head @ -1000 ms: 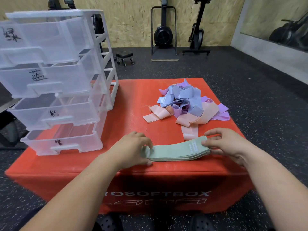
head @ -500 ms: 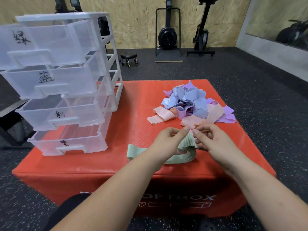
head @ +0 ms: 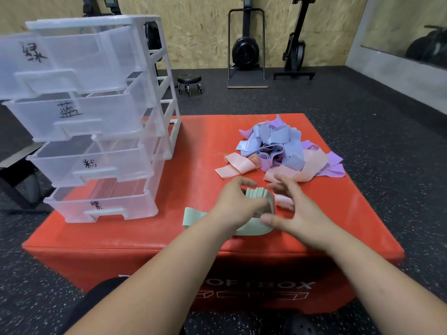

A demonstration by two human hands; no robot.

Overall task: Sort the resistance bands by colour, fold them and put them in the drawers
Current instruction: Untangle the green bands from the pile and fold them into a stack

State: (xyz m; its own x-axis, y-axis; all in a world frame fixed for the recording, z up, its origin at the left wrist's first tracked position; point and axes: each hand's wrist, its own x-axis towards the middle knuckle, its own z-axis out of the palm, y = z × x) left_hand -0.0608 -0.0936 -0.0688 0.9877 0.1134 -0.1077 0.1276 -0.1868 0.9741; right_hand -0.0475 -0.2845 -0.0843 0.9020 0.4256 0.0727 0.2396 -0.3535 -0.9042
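A stack of pale green resistance bands [head: 256,193] is bent over on itself near the front of the red soft box [head: 198,151]. My left hand [head: 238,201] grips the folded end, fingers curled round it; the other end [head: 192,217] lies flat to the left. My right hand [head: 294,211] hovers just right of the fold with fingers spread, thumb touching the lower layer. A tangled pile of blue, purple and pink bands [head: 278,151] lies behind the hands. A clear four-drawer unit [head: 92,117] stands at the left, all drawers pulled out.
Each drawer front carries a handwritten black label. The box's front edge is close below my hands. Dark speckled gym floor surrounds the box; a small wheeled stool [head: 189,83] and exercise machines [head: 246,47] stand far back by the wooden wall.
The green bands lay flat between both hands; the right end has been lifted and folded over to the left. My left hand now holds the fold and my right hand has let go.
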